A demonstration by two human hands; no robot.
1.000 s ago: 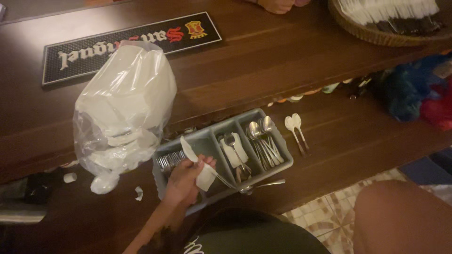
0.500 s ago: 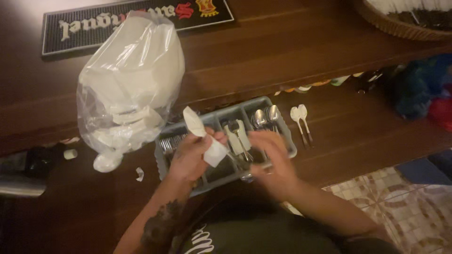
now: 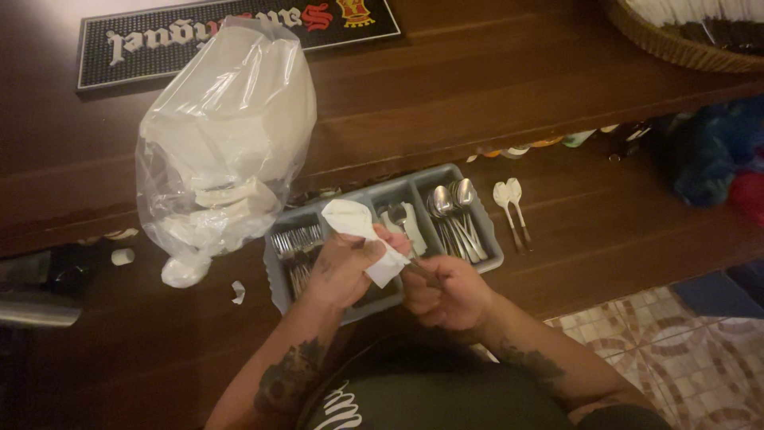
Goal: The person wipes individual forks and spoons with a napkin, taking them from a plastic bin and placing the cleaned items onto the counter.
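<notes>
Left hand [image 3: 344,267] pinches a white napkin [image 3: 360,231], its long axis slanting up-left over the tray [image 3: 492,253]; right hand [image 3: 447,293] is fisted around a utensil handle [image 3: 420,272].

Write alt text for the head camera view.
Seen from above, a person's left hand holds a white napkin while the right hand grips a utensil handle over a grey cutlery tray of forks and spoons. A clear plastic bag stands beside it.
</notes>
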